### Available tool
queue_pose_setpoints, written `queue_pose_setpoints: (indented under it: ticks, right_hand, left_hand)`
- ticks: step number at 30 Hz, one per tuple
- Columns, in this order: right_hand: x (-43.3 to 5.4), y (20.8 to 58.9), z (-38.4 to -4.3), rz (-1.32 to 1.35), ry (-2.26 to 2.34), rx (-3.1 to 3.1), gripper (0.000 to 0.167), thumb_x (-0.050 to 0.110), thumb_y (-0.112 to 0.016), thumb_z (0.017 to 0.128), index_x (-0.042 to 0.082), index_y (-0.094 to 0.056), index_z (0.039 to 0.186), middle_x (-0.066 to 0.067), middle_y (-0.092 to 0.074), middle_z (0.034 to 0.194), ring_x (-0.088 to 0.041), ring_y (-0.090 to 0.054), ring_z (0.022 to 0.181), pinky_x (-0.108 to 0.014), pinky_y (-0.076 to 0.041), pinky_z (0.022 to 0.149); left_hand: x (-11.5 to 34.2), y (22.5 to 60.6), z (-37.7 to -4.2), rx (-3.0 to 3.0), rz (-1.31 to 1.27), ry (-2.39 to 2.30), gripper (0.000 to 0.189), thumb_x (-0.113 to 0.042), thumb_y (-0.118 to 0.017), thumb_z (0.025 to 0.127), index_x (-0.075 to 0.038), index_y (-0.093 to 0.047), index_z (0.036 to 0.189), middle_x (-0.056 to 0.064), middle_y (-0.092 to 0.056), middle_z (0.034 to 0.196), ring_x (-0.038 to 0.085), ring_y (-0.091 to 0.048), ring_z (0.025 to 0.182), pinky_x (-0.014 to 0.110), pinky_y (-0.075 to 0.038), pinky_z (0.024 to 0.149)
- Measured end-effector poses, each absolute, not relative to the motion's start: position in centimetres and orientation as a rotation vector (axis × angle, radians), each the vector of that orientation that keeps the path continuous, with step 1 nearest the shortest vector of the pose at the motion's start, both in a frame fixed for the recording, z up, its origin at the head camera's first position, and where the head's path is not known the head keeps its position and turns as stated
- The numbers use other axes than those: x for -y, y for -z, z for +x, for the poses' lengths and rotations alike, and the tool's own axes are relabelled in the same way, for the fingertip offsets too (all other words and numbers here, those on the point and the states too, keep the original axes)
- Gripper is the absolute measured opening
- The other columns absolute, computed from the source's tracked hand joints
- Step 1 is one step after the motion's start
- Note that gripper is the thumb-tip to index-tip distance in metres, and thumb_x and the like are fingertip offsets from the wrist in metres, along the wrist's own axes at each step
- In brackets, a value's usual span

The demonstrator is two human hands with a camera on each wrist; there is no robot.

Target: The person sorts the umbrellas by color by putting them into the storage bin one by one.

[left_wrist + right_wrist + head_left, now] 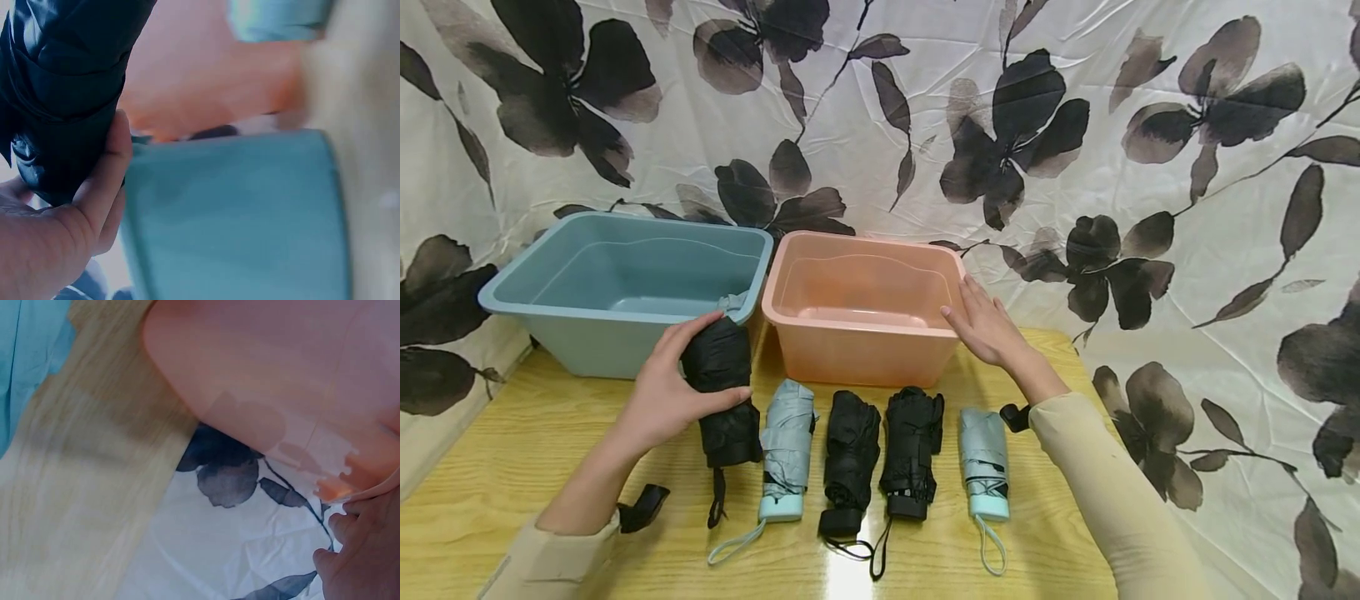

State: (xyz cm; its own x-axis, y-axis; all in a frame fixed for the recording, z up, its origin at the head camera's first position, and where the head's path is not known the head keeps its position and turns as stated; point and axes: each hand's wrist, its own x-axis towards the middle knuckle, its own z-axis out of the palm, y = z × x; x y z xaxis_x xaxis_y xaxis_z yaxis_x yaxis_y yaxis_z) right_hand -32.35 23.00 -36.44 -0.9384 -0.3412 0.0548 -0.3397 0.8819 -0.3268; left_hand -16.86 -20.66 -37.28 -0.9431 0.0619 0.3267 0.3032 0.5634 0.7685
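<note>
My left hand grips a folded black umbrella in front of the blue bin's right front corner, its thumb across the near side. The umbrella stands nearly upright with its black strap hanging down; in the left wrist view the fingers curl round the dark umbrella. My right hand rests against the right end of the pink bin, fingers fairly straight along the rim. In the right wrist view, fingertips of that hand lie at the pink rim.
The blue bin stands left of the pink one, a bit of pale fabric showing at its rim. Along the wooden table lie a grey-blue umbrella, two black umbrellas and another grey-blue umbrella. Floral cloth hangs behind.
</note>
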Motion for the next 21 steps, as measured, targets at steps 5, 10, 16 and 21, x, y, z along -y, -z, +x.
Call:
queue_pose_setpoints:
  ticks: [5,10,16,21]
  right_hand:
    - [-23.1,36.4,-32.3,-0.556,0.536,-3.042,0.085,0.06,-0.025,0.109,-0.001,-0.009,0.165,-0.016,-0.001,0.174,-0.034,-0.004,0.16,-0.059,-0.004,0.126]
    - [-23.3,36.3,-32.3,-0.547,0.545,-3.037,0.084,0.059,-0.026,0.109,-0.001,-0.01,0.165,-0.015,-0.002,0.174,-0.031,-0.003,0.161,-0.057,-0.004,0.127]
    - [-23.4,36.3,-32.5,-0.559,0.504,-3.041,0.084,0.06,-0.025,0.109,-0.001,-0.011,0.166,-0.014,-0.002,0.174,-0.032,-0.002,0.161,-0.058,-0.003,0.127]
    - [-23.4,36.2,-32.7,-0.563,0.482,-3.049,0.082,0.058,-0.026,0.11,-0.001,-0.012,0.165,-0.014,-0.002,0.174,-0.032,-0.003,0.161,-0.058,-0.004,0.127]
  left_hand:
    - [19.2,34.0,-18.1,2.428,-0.285,1.339,0.106,-0.021,-0.096,0.074,-0.026,-0.038,0.162,0.019,-0.038,0.157,0.048,-0.039,0.14,0.078,-0.032,0.103]
    - [17.8,31.2,-20.2,2.308,-0.29,1.342,0.105,-0.019,-0.096,0.074,-0.028,-0.038,0.162,0.014,-0.036,0.16,0.04,-0.036,0.145,0.072,-0.029,0.113]
    - [16.3,28.6,-23.1,2.238,-0.309,1.325,0.102,-0.019,-0.094,0.075,-0.025,-0.04,0.161,0.013,-0.035,0.16,0.035,-0.033,0.148,0.065,-0.026,0.119]
    - [14.9,27.4,-26.4,2.24,-0.338,1.293,0.099,-0.022,-0.094,0.076,-0.022,-0.041,0.161,0.015,-0.037,0.159,0.034,-0.035,0.146,0.061,-0.029,0.12]
